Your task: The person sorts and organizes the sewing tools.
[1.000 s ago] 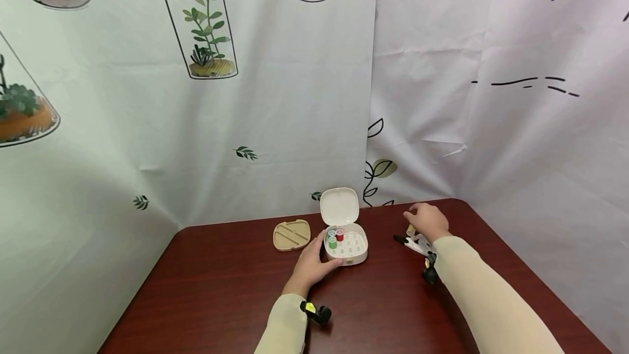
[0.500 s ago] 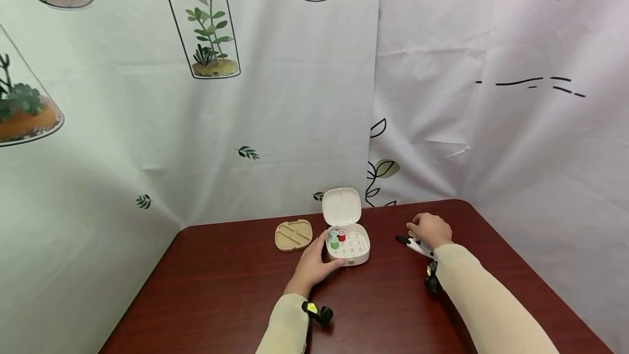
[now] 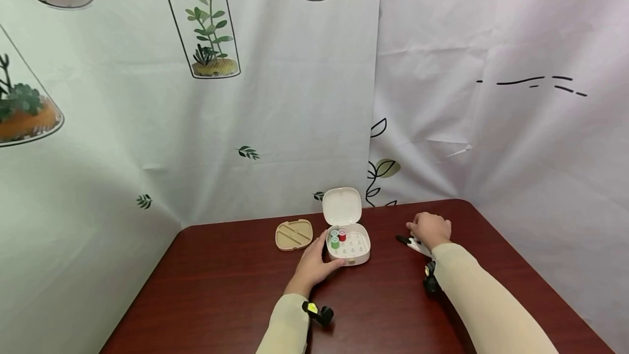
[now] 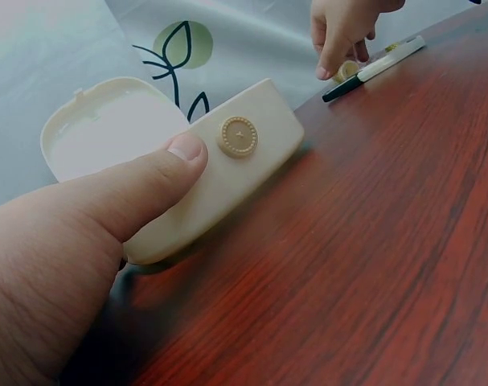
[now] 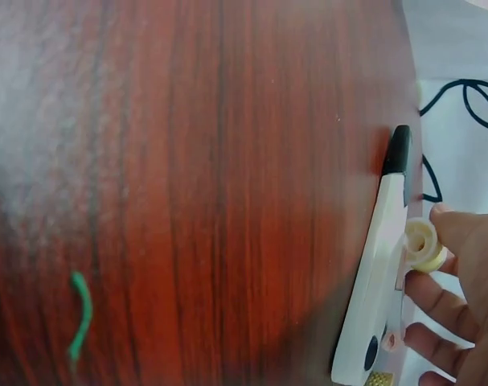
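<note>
A white sewing box [image 3: 355,258] stands on the table with its lid [image 3: 341,206] raised. Inside are a red spool [image 3: 342,235], a green spool [image 3: 335,242] and a pale blue one [image 3: 334,233], among several bare pegs. My left hand [image 3: 313,266] grips the box at its left side, thumb on the front beside a round button-shaped catch [image 4: 238,137]. Over to the right, my right hand [image 3: 430,229] pinches a pale yellow thread spool [image 5: 423,244] between thumb and finger. Right by it lies a white tool with a black tip [image 5: 376,265].
A beige divided tray [image 3: 294,235] lies left of the box. Beside the white tool are a small clear piece [image 5: 395,330] and a gold textured item [image 5: 379,379], partly out of frame. A green thread scrap [image 5: 81,314] lies on the table. Printed cloth hangs behind.
My right hand has drawn slightly toward me and lower, near the white tool; the yellowish piece under it is now hidden in the head view. The left hand stays on the box.
</note>
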Demonstrator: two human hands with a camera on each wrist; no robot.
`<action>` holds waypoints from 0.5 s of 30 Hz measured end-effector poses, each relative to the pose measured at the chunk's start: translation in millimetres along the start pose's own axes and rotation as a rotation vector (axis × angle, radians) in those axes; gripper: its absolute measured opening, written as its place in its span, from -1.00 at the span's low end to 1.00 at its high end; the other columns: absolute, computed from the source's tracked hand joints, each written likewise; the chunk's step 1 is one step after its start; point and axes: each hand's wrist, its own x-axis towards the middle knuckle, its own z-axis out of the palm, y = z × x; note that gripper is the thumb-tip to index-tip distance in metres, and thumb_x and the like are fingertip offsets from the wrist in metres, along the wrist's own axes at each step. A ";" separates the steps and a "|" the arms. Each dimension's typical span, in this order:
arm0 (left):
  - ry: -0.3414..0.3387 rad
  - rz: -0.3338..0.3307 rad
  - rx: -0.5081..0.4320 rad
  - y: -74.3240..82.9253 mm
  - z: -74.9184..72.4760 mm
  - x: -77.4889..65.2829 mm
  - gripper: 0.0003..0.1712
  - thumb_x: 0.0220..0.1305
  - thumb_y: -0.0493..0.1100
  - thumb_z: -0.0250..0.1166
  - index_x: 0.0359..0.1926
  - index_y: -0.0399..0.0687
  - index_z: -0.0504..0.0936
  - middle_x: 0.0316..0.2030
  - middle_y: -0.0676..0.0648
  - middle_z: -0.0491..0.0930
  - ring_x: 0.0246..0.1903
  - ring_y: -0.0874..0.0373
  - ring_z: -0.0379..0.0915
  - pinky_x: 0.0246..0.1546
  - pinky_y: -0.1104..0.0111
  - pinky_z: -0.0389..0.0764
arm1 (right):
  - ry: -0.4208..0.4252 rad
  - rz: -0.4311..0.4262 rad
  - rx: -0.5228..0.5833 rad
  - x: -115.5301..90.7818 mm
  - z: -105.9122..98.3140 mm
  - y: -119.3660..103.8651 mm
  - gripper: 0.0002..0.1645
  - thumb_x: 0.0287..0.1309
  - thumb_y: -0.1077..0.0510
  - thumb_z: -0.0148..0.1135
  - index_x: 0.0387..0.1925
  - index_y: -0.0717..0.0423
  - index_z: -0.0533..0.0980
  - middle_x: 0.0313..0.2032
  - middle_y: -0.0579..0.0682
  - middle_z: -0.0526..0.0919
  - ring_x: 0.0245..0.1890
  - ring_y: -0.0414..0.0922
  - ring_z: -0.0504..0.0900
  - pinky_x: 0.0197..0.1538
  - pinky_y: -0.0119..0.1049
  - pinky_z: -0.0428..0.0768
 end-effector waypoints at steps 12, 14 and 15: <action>0.006 -0.014 -0.002 -1.5 1.8 0.6 0.19 0.09 0.38 0.43 0.59 0.01 0.13 0.46 -0.23 0.26 0.45 -0.21 0.16 0.38 -0.14 0.25 | 0.129 -0.092 0.090 1.6 5.4 -24.4 -0.77 0.36 -0.02 0.29 -0.32 0.04 0.62 -0.56 -0.12 0.59 -0.50 -0.07 0.51 -0.03 0.19 0.41; 0.004 -0.019 0.000 -1.8 2.2 0.6 0.18 0.09 0.38 0.43 0.59 0.03 0.13 0.47 -0.23 0.26 0.45 -0.21 0.16 0.38 -0.14 0.24 | 0.141 -0.105 0.078 4.2 6.9 -31.8 -0.78 0.35 -0.03 0.30 -0.29 0.03 0.63 -0.54 -0.12 0.61 -0.47 -0.05 0.53 -0.05 0.17 0.43; 0.003 -0.022 0.004 -1.9 2.5 0.8 0.18 0.09 0.38 0.43 0.59 0.03 0.13 0.47 -0.23 0.26 0.45 -0.21 0.16 0.38 -0.13 0.24 | 0.145 -0.111 0.073 5.2 7.4 -35.7 -0.78 0.34 -0.04 0.30 -0.29 0.01 0.63 -0.54 -0.13 0.61 -0.46 -0.05 0.53 -0.05 0.15 0.44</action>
